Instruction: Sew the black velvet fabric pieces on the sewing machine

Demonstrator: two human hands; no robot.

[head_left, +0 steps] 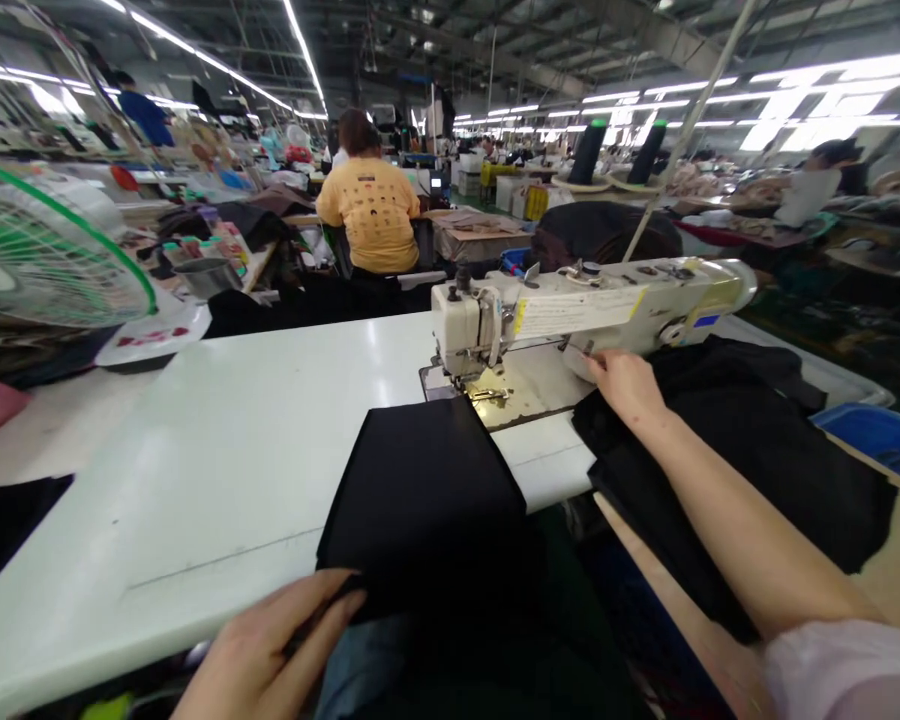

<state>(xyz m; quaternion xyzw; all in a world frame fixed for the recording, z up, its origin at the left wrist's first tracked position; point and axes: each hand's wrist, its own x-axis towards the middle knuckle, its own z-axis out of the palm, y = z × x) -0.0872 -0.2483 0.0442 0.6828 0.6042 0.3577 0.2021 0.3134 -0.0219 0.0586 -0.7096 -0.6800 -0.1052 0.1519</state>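
Note:
Between thumb and fingers, my left hand [277, 640] pinches the near left corner of a black fabric panel [427, 480]. The panel lies over the front edge of the white table, and its far edge reaches the needle area of the sewing machine [585, 300]. My right hand [628, 385] is under the machine's arm, by the bed, with thumb and forefinger closed together. What sits at those fingertips is too small to make out. Beneath my right wrist and forearm lies a pile of black fabric pieces [765, 450].
The white tabletop [255, 430] stretches to the left. A green-rimmed fan [52, 250] stands at far left. Dark thread cones [587, 152] rise behind the machine, and a blue basket [881, 440] is at right. A person in a yellow shirt [367, 205] sits ahead.

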